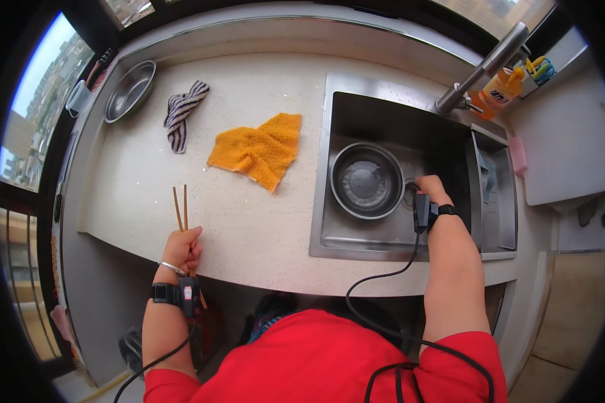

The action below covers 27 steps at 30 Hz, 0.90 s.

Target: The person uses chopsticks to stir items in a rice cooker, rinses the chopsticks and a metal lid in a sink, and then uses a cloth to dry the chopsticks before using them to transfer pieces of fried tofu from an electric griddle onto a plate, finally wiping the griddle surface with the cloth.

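My left hand [182, 249] is closed around a pair of wooden chopsticks [180, 209] over the front left of the counter, their upper ends pointing away from me. Inside the stainless steel sink [363, 244], my right hand [432, 187] reaches down at the drain [411, 194]; its fingers are mostly hidden, so whether it holds anything is unclear. A round metal bowl [367, 180] with some clear liquid in it stands in the sink, just left of that hand. An orange cloth [262, 151] lies crumpled on the counter between my left hand and the sink.
A striped cloth [182, 117] lies at the back left, beside a metal basin [130, 91] leaning on the ledge. Behind the sink rise a faucet [476, 73] and an orange soap bottle [497, 94]. A pink sponge [518, 156] sits at its right. Black cables hang from both wrists.
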Each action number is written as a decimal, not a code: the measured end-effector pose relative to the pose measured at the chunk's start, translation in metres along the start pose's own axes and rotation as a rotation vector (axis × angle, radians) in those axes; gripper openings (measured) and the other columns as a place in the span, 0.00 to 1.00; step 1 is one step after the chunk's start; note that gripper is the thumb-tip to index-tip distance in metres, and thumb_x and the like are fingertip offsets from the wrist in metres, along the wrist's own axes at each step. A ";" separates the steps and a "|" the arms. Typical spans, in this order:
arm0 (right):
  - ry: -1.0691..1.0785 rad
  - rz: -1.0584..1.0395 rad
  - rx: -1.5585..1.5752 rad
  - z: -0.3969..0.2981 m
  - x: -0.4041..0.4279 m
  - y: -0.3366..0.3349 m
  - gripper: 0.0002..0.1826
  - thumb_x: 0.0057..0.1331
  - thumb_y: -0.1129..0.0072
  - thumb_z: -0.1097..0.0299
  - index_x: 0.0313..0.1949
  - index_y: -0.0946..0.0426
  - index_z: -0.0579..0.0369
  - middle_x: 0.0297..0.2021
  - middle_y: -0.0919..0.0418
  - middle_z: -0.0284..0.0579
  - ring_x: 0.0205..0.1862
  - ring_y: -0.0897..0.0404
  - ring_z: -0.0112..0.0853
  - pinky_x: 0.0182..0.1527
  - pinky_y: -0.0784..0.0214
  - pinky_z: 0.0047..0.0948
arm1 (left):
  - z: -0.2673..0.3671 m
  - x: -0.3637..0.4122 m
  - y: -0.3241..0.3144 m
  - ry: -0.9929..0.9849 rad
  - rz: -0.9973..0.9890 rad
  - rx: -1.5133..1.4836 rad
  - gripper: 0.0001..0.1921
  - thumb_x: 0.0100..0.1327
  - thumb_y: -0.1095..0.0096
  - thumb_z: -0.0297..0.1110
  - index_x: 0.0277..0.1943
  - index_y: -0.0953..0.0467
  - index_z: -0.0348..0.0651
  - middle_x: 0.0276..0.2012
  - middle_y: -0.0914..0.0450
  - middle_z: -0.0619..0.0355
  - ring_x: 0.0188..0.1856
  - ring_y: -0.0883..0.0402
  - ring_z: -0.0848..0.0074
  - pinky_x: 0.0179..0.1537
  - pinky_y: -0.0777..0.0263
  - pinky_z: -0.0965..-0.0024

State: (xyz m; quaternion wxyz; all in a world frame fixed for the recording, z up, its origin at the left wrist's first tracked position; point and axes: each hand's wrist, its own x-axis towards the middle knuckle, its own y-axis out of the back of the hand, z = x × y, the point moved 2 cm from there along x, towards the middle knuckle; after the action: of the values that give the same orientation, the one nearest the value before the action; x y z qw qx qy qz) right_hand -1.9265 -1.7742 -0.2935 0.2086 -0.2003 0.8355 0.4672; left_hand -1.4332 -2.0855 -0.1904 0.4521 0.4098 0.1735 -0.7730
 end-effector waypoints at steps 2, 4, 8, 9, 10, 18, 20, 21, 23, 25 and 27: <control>-0.026 -0.119 -0.037 0.030 0.011 -0.010 0.16 0.55 0.45 0.59 0.30 0.23 0.62 0.26 0.23 0.49 0.24 0.24 0.33 0.28 0.33 0.34 | 0.001 0.000 -0.006 0.014 0.013 -0.007 0.20 0.58 0.45 0.39 0.15 0.43 0.47 0.08 0.40 0.60 0.06 0.50 0.81 0.07 0.59 0.79; -0.187 -0.265 0.134 0.019 -0.010 -0.036 0.17 0.56 0.44 0.59 0.32 0.24 0.64 0.27 0.22 0.46 0.24 0.25 0.33 0.27 0.35 0.33 | -0.005 -0.003 0.002 0.034 0.081 -0.029 0.20 0.58 0.46 0.40 0.14 0.44 0.48 0.07 0.41 0.60 0.06 0.51 0.81 0.07 0.60 0.78; -0.248 -0.371 0.314 0.020 -0.013 -0.043 0.16 0.55 0.43 0.61 0.31 0.24 0.65 0.27 0.23 0.45 0.24 0.25 0.34 0.26 0.36 0.33 | -0.009 -0.001 -0.002 0.038 0.125 -0.002 0.21 0.58 0.47 0.40 0.13 0.44 0.48 0.07 0.42 0.61 0.06 0.52 0.81 0.07 0.60 0.78; -0.246 -0.378 0.311 0.025 -0.005 -0.049 0.16 0.55 0.43 0.61 0.31 0.24 0.65 0.27 0.23 0.45 0.24 0.25 0.34 0.26 0.36 0.33 | -0.008 -0.002 -0.003 0.036 0.120 -0.004 0.21 0.57 0.47 0.41 0.13 0.45 0.48 0.07 0.42 0.61 0.05 0.52 0.81 0.07 0.60 0.78; -0.187 -0.323 0.198 0.029 0.004 -0.051 0.15 0.55 0.43 0.62 0.30 0.24 0.65 0.26 0.23 0.45 0.24 0.25 0.34 0.26 0.36 0.33 | -0.007 0.001 -0.007 0.034 0.108 -0.006 0.21 0.57 0.47 0.41 0.13 0.45 0.48 0.06 0.42 0.61 0.05 0.53 0.81 0.07 0.61 0.77; 0.234 -0.170 -0.031 -0.024 -0.001 -0.017 0.13 0.49 0.50 0.74 0.36 0.25 0.61 0.25 0.23 0.50 0.23 0.23 0.37 0.25 0.32 0.32 | 0.001 0.001 -0.010 0.037 0.140 -0.032 0.19 0.57 0.47 0.40 0.15 0.44 0.48 0.07 0.42 0.62 0.06 0.52 0.81 0.08 0.61 0.77; 0.638 0.116 -0.231 -0.039 -0.016 0.007 0.21 0.49 0.53 0.74 0.45 0.27 0.49 0.34 0.23 0.54 0.36 0.23 0.45 0.39 0.31 0.37 | 0.002 0.000 -0.011 0.027 0.134 -0.035 0.19 0.57 0.47 0.40 0.15 0.44 0.48 0.07 0.42 0.61 0.06 0.52 0.81 0.08 0.61 0.77; 0.704 0.157 -0.288 -0.057 -0.037 0.010 0.24 0.49 0.53 0.74 0.48 0.29 0.47 0.37 0.24 0.53 0.42 0.27 0.49 0.44 0.34 0.41 | 0.003 -0.007 -0.003 0.012 0.156 -0.036 0.19 0.57 0.47 0.40 0.14 0.44 0.48 0.07 0.42 0.61 0.06 0.52 0.81 0.08 0.61 0.77; 0.926 0.240 -0.561 -0.075 -0.063 0.019 0.27 0.51 0.54 0.77 0.52 0.33 0.41 0.41 0.27 0.47 0.39 0.25 0.45 0.40 0.31 0.40 | 0.001 -0.013 0.005 0.010 0.139 -0.039 0.20 0.57 0.47 0.40 0.14 0.44 0.48 0.08 0.41 0.62 0.07 0.51 0.81 0.09 0.61 0.77; 0.993 0.343 -0.729 -0.074 -0.081 0.036 0.29 0.51 0.52 0.78 0.53 0.34 0.35 0.47 0.30 0.42 0.37 0.23 0.41 0.37 0.29 0.37 | 0.000 -0.007 -0.007 0.003 0.168 -0.005 0.19 0.56 0.47 0.39 0.14 0.43 0.47 0.09 0.39 0.61 0.08 0.48 0.81 0.09 0.59 0.77; 0.853 0.414 -0.928 -0.068 -0.089 0.052 0.29 0.52 0.52 0.78 0.54 0.34 0.35 0.50 0.32 0.44 0.36 0.23 0.42 0.36 0.29 0.36 | 0.001 0.002 -0.021 -0.015 0.115 0.033 0.17 0.56 0.47 0.37 0.14 0.39 0.44 0.10 0.37 0.60 0.08 0.47 0.81 0.10 0.57 0.76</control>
State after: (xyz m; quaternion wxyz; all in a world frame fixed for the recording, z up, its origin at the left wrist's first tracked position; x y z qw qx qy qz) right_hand -1.8911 -1.7955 -0.1778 -0.3423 -0.2722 0.5781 0.6889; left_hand -1.4516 -2.0763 -0.1934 0.4901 0.4208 0.1338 -0.7515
